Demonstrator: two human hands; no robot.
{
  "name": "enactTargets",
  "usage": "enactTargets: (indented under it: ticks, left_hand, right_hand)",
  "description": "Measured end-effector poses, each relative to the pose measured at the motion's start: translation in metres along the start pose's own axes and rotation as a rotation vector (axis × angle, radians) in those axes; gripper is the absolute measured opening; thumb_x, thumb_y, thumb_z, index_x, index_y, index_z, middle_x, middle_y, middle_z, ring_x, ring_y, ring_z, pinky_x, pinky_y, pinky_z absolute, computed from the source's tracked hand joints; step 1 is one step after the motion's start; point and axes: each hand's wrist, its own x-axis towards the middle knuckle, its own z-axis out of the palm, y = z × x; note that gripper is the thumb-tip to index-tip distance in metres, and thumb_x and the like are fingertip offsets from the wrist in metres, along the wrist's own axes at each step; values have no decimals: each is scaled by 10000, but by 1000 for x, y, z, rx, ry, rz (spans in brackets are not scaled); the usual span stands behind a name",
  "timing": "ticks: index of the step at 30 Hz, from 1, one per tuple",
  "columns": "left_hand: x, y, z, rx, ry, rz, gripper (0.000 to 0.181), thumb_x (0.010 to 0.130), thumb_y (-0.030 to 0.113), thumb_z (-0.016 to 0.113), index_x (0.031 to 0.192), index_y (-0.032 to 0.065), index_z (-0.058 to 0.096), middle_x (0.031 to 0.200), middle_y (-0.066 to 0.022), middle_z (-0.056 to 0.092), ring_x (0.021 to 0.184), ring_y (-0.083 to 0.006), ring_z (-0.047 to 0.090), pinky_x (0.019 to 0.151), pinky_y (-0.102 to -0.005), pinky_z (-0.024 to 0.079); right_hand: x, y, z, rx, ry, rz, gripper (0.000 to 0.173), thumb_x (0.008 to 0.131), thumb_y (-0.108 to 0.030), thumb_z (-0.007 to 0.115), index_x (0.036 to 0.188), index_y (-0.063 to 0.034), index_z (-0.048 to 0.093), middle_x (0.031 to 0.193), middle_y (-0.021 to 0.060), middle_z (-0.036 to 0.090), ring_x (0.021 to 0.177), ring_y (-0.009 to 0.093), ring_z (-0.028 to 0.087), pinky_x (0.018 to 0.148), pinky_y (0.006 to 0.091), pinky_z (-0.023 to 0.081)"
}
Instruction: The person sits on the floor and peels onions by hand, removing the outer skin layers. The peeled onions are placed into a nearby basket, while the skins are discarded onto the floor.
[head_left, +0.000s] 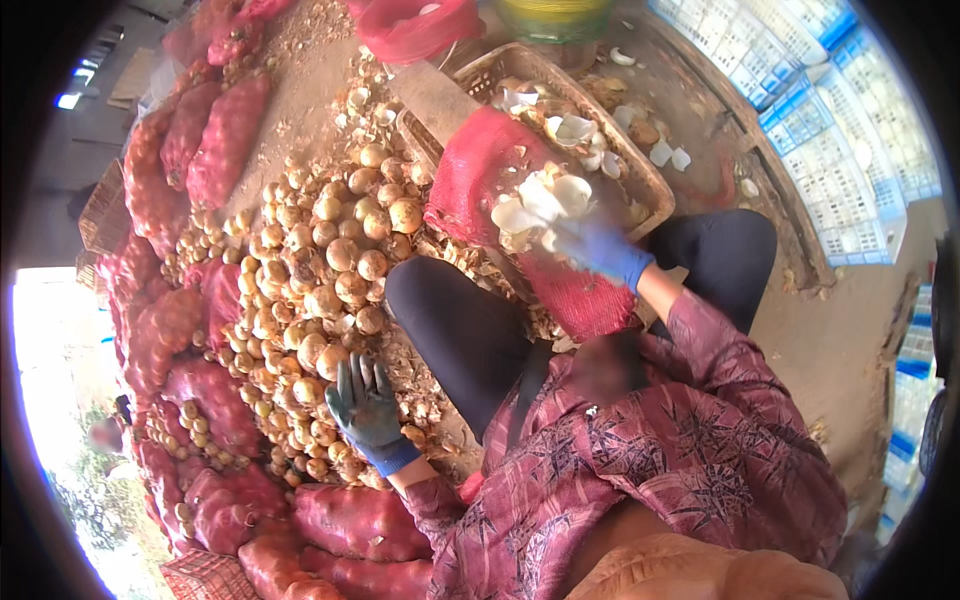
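Note:
My left hand, in a dirty glove with a blue cuff, lies at the near right edge of a heap of onions. Its palm is turned up, the fingers are spread a little, and nothing is in it. My right hand wears a blue glove and is blurred by motion. It reaches to a cluster of white onion layers on a red mesh sack spread over my lap and a crate. Whether its fingers grip any of them is unclear. My bent knees stand on either side of the sack.
A dirty plastic crate holds onion peels beyond my lap, with a flat board across its left part. Filled red mesh sacks line the left side. Stacked white and blue crates stand right; a yellow-green tub is at the back.

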Motion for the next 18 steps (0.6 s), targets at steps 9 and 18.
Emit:
enactTargets:
  ticks: [9, 18]
  left_hand:
    - [7, -47, -66, -28, 403, -103, 693, 946, 483, 565, 1422, -5, 440, 1388, -245, 513, 1225, -360, 537, 1039, -500, 466]
    - [17, -113, -131, -179, 247, -354, 507, 993, 459, 523, 1314, 67, 547, 1377, -183, 546, 1242, -347, 530, 1056, -534, 411]
  right_hand:
    - [169, -75, -84, 184, 556, -179, 351, 960, -304, 643, 1182, -32, 620, 863, 36, 672, 591, 111, 627, 491, 271, 493]
    - [70, -76, -7, 147, 188, 212, 337, 973, -255, 617, 1240, -51, 600, 856, 54, 682, 551, 95, 574, 486, 244, 469]
